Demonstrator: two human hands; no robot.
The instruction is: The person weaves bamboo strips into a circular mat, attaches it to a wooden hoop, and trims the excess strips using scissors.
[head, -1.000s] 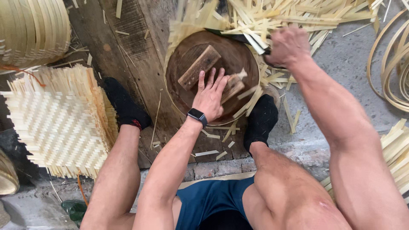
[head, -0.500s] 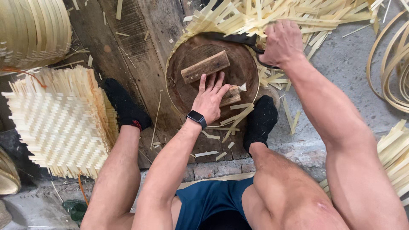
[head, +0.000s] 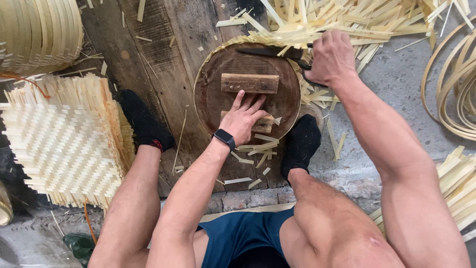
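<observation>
- The left hand (head: 244,120) lies flat, fingers spread and grasping nothing, pressing on a small wooden block (head: 263,124) on the round basket base (head: 210,94); a dark smartwatch (head: 224,138) sits on its wrist.
- Just beyond its fingertips lies a second wooden block (head: 250,83), now square across the disc, whereas a second ago it lay tilted nearer the hand.
- The right hand (head: 331,55) is clenched on the handle of a dark chopping knife (head: 270,51), whose blade rests along the disc's far rim; half a second ago the hand sat nearer the middle of that rim, so it has drawn to the right with the blade.
- I judge the trimming around the edge is moving along, the disc held steady meanwhile.
- Below the left hand, cut bamboo slivers (head: 258,149) lie on the wooden plank (head: 163,44).
- Beyond the right hand spreads a heap of bamboo strips (head: 367,20).
- Far to the left of the left hand sits a woven bamboo mat (head: 59,144).
</observation>
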